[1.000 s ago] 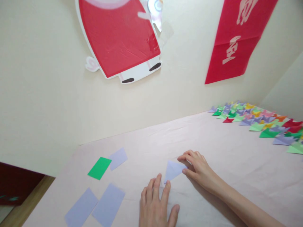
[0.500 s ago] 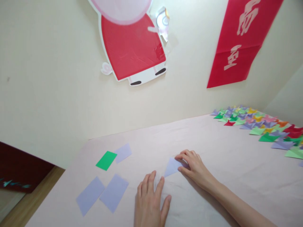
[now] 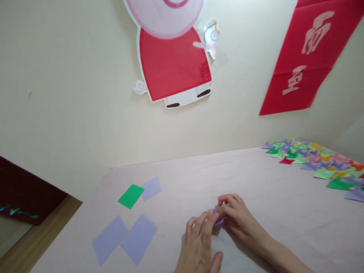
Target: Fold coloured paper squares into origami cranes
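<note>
Head cam: small purple paper [image 3: 218, 222] is sitting btwn both hands' fingertips, above pink cloth [image 3: 182, 178]. L hand [image 3: 200, 237] is touching it, fingers bent, thumb spread wide. R hand [image 3: 241, 220] is half-curling at its R edge; can't tell if pinching. Green sheet [image 3: 131, 196] & lilac sheets [image 3: 139, 240] are lying L.

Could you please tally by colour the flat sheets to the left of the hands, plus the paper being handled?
Purple sheets: 3
Green sheet: 1
Handled purple paper: 1
Total: 5 (4 purple, 1 green)
</note>
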The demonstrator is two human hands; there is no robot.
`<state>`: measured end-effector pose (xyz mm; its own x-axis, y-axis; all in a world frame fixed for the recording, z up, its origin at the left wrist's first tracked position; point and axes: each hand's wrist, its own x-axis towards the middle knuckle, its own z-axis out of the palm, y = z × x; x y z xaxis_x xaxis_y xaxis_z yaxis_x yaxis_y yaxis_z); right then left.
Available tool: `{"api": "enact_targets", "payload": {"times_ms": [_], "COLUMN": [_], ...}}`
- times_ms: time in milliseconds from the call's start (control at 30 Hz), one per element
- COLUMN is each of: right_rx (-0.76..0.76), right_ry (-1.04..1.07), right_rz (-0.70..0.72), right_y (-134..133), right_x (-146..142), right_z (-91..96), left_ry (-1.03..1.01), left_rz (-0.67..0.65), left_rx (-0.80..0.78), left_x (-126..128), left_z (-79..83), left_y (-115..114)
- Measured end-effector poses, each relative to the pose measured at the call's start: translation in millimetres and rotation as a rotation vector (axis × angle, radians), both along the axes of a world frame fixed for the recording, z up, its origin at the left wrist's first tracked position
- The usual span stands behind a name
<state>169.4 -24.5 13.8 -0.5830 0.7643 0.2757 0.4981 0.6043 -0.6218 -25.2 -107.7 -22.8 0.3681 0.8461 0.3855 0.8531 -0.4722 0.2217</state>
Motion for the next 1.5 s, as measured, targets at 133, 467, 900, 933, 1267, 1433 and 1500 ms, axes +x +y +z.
{"api": "enact_targets", "payload": {"times_ms": [133,467,900,933,1267,1433,1500], "right_rx": [0.065,-0.079,-0.191,-0.193,-0.229,-0.207,-0.193], "right_ry": [-0.076,-0.084,-0.128,-0.136,-0.035,-0.067,-0.080], "right_rz": [-0.045,0.074,-0.197,-0.196,-0.189,-0.232,-0.244], "right_y": [7,15,32,33,34,34,33], "right_x": [7,15,-11,-11,-4,-8,-9], "right_z": [-2.2,4.9,-5.6,-6.1,-19.6,-19.9,-19.5], "left_ry": [0.057,0.077,0.232,0.239,0.184,0.183,0.183], "left_rz": [-0.033,-0.017,0.005,-0.008,0.000,0.018,0.023], "left_rx": [-0.055,-0.132,0.076,0.078,0.037,-0.001,-0.020], "left_x": [-1,-2,17,17,14,18,18], "left_z": [3.6,-3.3,8.4,6.4,-7.7,-5.3,-2.9], "left_y": [12,10,9,11,13,11,11]}}
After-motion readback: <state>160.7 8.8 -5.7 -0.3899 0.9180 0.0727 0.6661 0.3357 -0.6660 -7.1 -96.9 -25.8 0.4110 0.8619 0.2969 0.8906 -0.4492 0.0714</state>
